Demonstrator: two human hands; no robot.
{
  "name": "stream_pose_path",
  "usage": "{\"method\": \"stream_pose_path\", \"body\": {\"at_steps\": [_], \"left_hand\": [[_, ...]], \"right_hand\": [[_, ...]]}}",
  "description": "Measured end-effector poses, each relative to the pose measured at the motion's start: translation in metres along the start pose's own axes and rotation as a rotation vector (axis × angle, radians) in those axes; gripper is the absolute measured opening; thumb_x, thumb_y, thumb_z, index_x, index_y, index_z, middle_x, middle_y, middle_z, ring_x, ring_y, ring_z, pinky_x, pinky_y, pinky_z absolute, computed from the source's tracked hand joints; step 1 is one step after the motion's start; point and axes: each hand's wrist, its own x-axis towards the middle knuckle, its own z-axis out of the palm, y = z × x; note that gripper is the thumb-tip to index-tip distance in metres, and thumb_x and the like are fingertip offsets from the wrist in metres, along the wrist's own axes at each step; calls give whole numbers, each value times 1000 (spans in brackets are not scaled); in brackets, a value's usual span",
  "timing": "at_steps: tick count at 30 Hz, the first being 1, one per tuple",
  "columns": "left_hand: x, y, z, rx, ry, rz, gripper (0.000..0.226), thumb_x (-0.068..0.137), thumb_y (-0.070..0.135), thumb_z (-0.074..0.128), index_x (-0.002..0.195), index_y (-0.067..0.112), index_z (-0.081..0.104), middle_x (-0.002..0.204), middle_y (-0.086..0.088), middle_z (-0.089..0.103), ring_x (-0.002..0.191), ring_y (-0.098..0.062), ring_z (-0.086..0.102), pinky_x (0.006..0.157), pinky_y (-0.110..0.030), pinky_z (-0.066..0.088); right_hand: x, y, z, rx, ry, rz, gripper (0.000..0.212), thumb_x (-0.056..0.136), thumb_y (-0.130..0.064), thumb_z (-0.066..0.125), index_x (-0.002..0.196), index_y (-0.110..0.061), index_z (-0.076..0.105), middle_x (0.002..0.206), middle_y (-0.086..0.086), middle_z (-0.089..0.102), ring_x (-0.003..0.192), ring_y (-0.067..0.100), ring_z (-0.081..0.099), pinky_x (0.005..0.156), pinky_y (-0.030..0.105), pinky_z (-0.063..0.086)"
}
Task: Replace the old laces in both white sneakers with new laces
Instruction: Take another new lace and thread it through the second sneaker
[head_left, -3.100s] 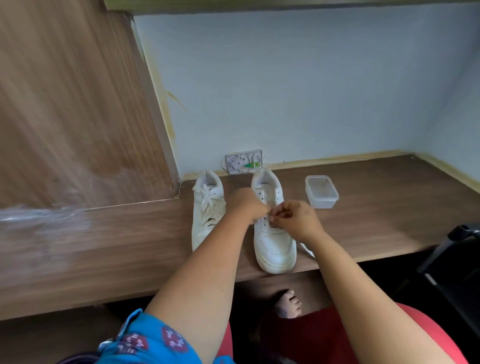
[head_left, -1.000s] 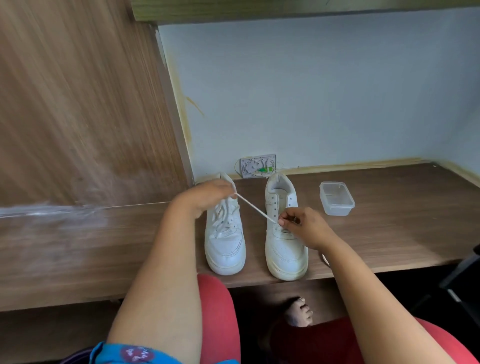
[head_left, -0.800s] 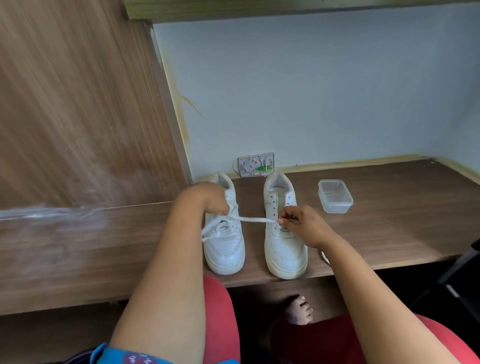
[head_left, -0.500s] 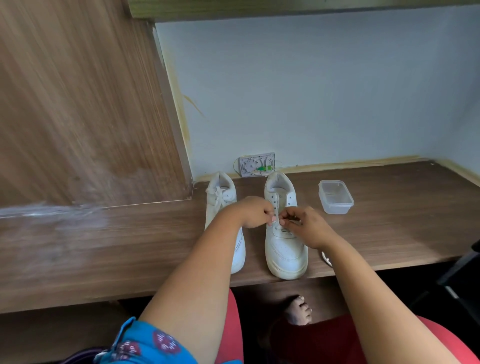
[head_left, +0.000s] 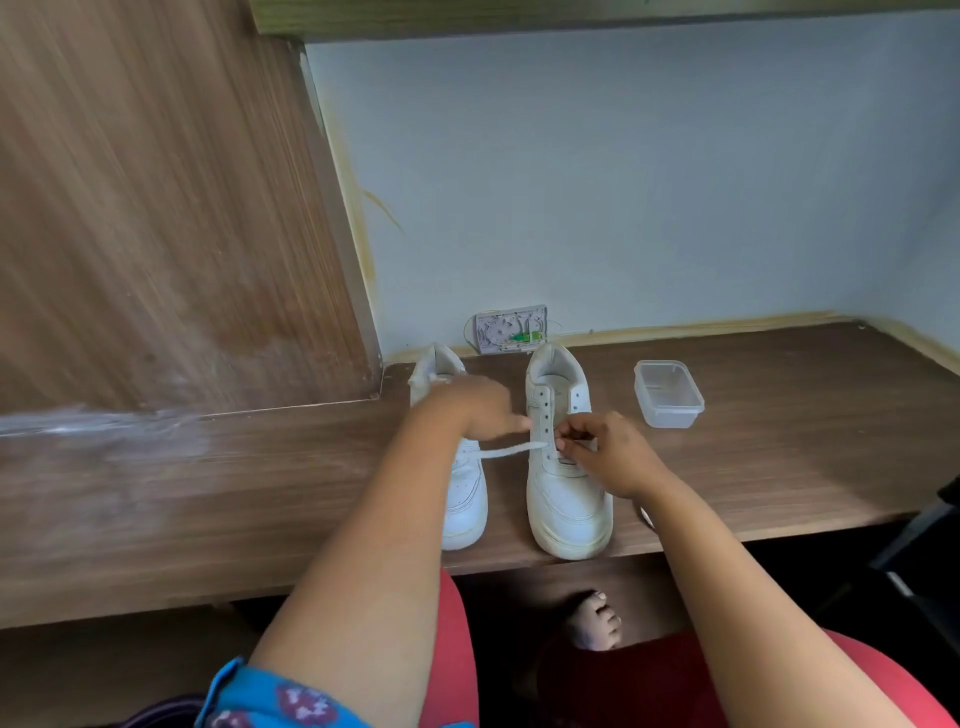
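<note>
The person wore a bright blue short sleeve (head_left: 260, 699) printed with small dark red and white motifs, seen at the upper left arm. Both forearms were bare down to the left hand (head_left: 478, 410) and right hand (head_left: 610, 454). Red trousers (head_left: 883, 691) covered the legs, and one bare foot (head_left: 592, 621) showed below.

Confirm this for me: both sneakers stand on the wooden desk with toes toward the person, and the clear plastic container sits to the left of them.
One detail is wrong. In the head view the clear plastic container sits to the right of the sneakers, beside the right sneaker, not left. The left sneaker and its pair do stand on the wooden desk, toes toward the person.
</note>
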Motion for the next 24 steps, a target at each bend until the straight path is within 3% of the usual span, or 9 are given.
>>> {"method": "stream_pose_path", "body": {"at_steps": [3,7,11,13,15,18,21,24], "left_hand": [[9,27,19,-100,-61,164,47,99,44,47,103,2,67,101,-10,63,96,-26,56,76,-31,39],[15,5,24,-323,-12,209,22,95,25,58,87,10,72,95,-4,68,81,-15,55,70,-27,39],[9,-3,21,-447,-7,186,21,94,28,60,95,11,74,76,9,56,68,-6,46,62,-23,35],[9,-6,22,-459,-30,181,18,94,29,60,87,17,72,85,3,64,72,-7,48,62,-22,36],[6,-12,20,-528,-34,196,18,91,25,61,77,19,69,96,-2,72,80,-12,54,70,-25,41],[-2,-30,11,-709,44,150,20,76,26,61,57,22,65,77,-1,69,80,-17,53,76,-35,41],[-8,-52,2,-516,105,-38,23,72,27,62,52,16,55,63,-2,45,65,-17,41,61,-30,33],[-5,-55,-2,-172,149,-185,33,77,31,61,51,14,52,64,-2,50,60,-17,46,53,-27,30]], "right_hand": [[-2,0,1,32,63,7,2,85,-17,72,84,-17,73,74,-7,69,66,1,57,61,8,41],[0,5,-17,357,345,218,6,84,-21,73,87,-24,69,86,-4,70,80,10,63,75,26,51],[-5,9,-35,69,110,334,12,83,-31,72,93,-27,65,90,-11,67,84,7,62,66,11,41],[-7,10,-28,53,8,330,19,79,-33,78,92,-25,67,88,-11,68,84,4,63,64,9,41],[-7,11,-23,-7,10,289,16,79,-31,78,87,-22,67,86,-8,68,83,9,64,64,12,42],[-6,11,-24,-75,17,252,12,81,-26,75,78,-24,65,83,-4,68,80,12,62,63,14,41],[-7,12,-24,-87,10,233,10,83,-21,73,76,-21,66,81,-4,68,79,11,61,62,13,40],[-6,12,-25,-128,4,214,5,84,-16,71,80,-15,69,81,-3,67,76,10,58,63,14,40]]}}
